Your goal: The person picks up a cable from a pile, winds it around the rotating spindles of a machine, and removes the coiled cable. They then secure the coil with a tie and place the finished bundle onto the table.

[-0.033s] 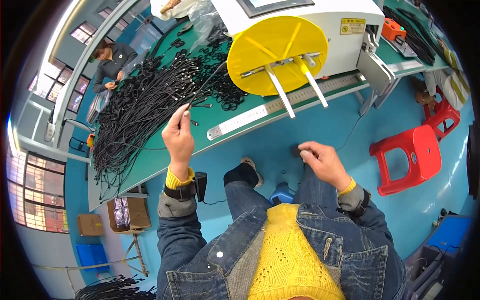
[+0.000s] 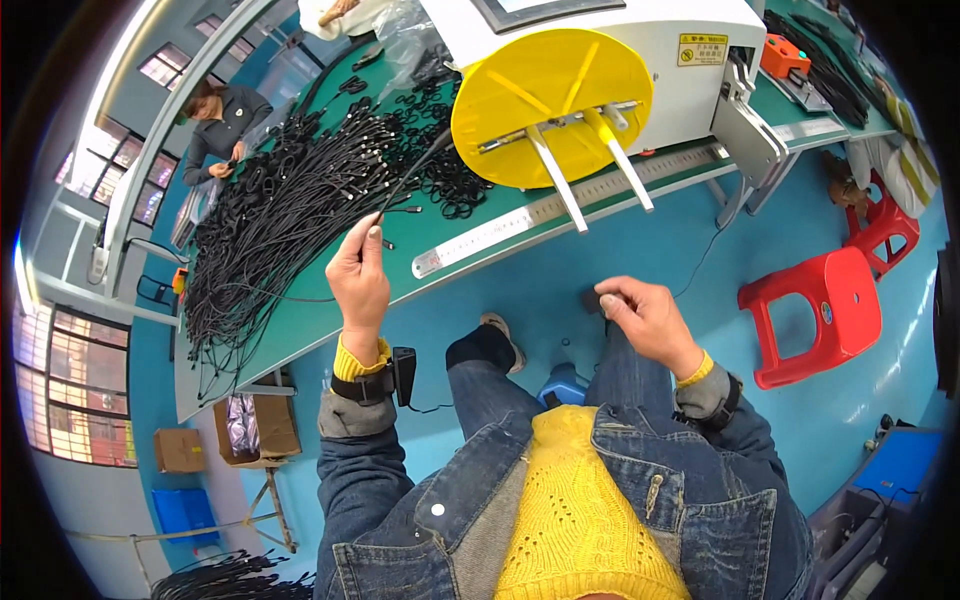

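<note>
So the left hand [image 2: 360, 280] is up over the edge of the green bench [image 2: 330, 320], fingers pinched narrow around a thin black cable [image 2: 405, 180] near its end. That cable runs up and away toward the yellow winding disc [image 2: 545, 100] on the white machine [image 2: 640, 40]. The right hand [image 2: 645, 320] is down low over the knee, fingers curled loosely inward; it might be holding a small dark bit at the fingertips, but the view is too murky there to say for sure.

What could go sideways, as I see it:

- The held cable passes right beside the big heap of black cables [image 2: 280, 210] spread across the bench. If it gets pulled without being lifted clear, I'd expect it to hook a loop and drag a clump along.
- The grip is a light pinch close to the tip. Any tension from the disc end could slip it right out of the fingers.
- The white arms [image 2: 590, 170] sticking out from the disc overhang the steel ruler [image 2: 560, 210] and the bench edge, so a slack cable could catch on them.
- Only one hand is on the cable, so there's nothing steadying the far stretch.

Another person [image 2: 225, 125] works at the far end of the bench, well apart from all this.
</note>
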### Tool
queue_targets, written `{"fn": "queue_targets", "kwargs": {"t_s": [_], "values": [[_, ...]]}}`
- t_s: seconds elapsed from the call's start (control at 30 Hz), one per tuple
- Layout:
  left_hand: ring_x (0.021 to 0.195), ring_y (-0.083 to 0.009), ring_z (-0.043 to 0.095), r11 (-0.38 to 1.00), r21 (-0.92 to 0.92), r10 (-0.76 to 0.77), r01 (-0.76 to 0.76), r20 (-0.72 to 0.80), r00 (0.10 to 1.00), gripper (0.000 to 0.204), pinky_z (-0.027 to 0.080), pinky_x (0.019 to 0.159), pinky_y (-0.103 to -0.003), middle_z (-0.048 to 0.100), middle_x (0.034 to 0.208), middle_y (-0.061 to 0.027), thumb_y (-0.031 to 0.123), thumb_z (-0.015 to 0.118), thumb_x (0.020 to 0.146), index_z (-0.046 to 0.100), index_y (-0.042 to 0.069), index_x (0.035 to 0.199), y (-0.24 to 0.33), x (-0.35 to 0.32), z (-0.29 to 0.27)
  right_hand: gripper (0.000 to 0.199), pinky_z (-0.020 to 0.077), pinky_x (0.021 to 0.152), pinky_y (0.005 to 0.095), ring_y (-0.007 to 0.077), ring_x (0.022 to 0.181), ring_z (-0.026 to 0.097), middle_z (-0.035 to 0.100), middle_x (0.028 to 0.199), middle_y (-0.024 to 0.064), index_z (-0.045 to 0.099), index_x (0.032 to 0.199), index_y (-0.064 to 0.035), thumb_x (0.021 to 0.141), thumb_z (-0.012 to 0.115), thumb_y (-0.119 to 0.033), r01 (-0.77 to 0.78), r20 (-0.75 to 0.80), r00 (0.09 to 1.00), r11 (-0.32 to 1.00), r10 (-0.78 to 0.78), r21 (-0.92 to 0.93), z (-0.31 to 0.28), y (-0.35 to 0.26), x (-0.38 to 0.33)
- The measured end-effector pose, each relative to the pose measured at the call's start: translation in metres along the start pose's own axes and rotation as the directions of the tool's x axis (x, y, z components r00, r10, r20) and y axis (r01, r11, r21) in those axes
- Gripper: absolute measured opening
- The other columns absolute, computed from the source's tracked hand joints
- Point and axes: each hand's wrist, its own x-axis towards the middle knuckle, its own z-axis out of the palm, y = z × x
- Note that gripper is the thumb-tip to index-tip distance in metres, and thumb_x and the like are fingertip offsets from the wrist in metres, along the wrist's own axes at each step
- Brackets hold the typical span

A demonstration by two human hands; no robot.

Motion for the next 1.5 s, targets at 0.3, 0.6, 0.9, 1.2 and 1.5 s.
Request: {"fn": "queue_targets", "kwargs": {"t_s": [0.3, 0.6, 0.9, 1.2, 1.5], "values": [[0.063, -0.0043, 0.047, 0.927, -0.204, -0.319, 0.314, 0.012, 0.948, 0.020, 0.038, 0.056, -0.017, 0.063, 0.078, -0.0035, 0.009, 0.056, 0.087, 0.063, -0.003, 0.101, -0.056, 0.000, -0.005, 0.017, 0.0448, 0.056, 0.0289, 0.0185, 0.061, 0.057, 0.059, 0.067, 0.0107, 0.060, 0.093, -0.0002, 0.081, 0.058, -0.013, 0.070, 0.228, 0.973, 0.982, -0.029, -0.176, 0.006, -0.024, -0.005], [0.060, -0.0049, 0.047, 0.980, -0.174, -0.053, 0.096, 0.236, 0.970, 0.015, 0.039, 0.054, -0.018, 0.064, 0.079, -0.0036, 0.005, 0.056, 0.086, 0.064, -0.002, 0.097, 0.062, -0.047, -0.010, 0.026, 0.0451, 0.057, 0.0272, 0.0175, 0.062, 0.054, 0.058, 0.081, 0.0115, 0.060, 0.100, 0.0024, 0.076, 0.066, -0.006, 0.425, -0.390, 0.776, 0.868, -0.496, -0.259, 0.000, -0.057, -0.004], [0.060, -0.0099, 0.052, 0.946, -0.285, 0.003, 0.155, 0.484, 0.875, 0.014, 0.042, 0.057, -0.021, 0.062, 0.075, -0.0076, 0.001, 0.059, 0.082, 0.064, -0.001, 0.094, 0.121, -0.051, 0.013, 0.031, 0.0469, 0.056, 0.0286, 0.0236, 0.066, 0.056, 0.057, 0.084, 0.0127, 0.061, 0.099, 0.0020, 0.069, 0.070, 0.000, 0.542, -0.140, 0.459, 0.401, -0.877, -0.738, -0.051, -0.077, 0.008], [0.060, -0.0096, 0.050, 0.941, -0.321, 0.164, -0.111, 0.145, 0.976, 0.013, 0.040, 0.056, -0.022, 0.057, 0.068, -0.0047, 0.003, 0.062, 0.079, 0.065, 0.000, 0.091, 0.105, 0.014, 0.098, 0.016, 0.0478, 0.055, 0.0317, 0.0259, 0.063, 0.059, 0.060, 0.076, 0.0108, 0.063, 0.086, -0.0024, 0.071, 0.067, -0.003, 0.385, -0.314, 0.474, 0.514, -0.823, -0.766, -0.065, -0.054, 0.080], [0.059, -0.0086, 0.049, 0.930, -0.364, 0.105, -0.041, 0.155, 0.982, 0.012, 0.040, 0.055, -0.021, 0.057, 0.067, -0.0039, 0.005, 0.064, 0.078, 0.066, 0.000, 0.090, 0.086, 0.019, 0.119, 0.011, 0.0463, 0.053, 0.0343, 0.0303, 0.060, 0.058, 0.059, 0.070, 0.0154, 0.062, 0.082, -0.0018, 0.075, 0.063, -0.011, 0.231, -0.478, 0.617, 0.724, -0.625, -0.650, -0.050, -0.040, 0.128]]}}
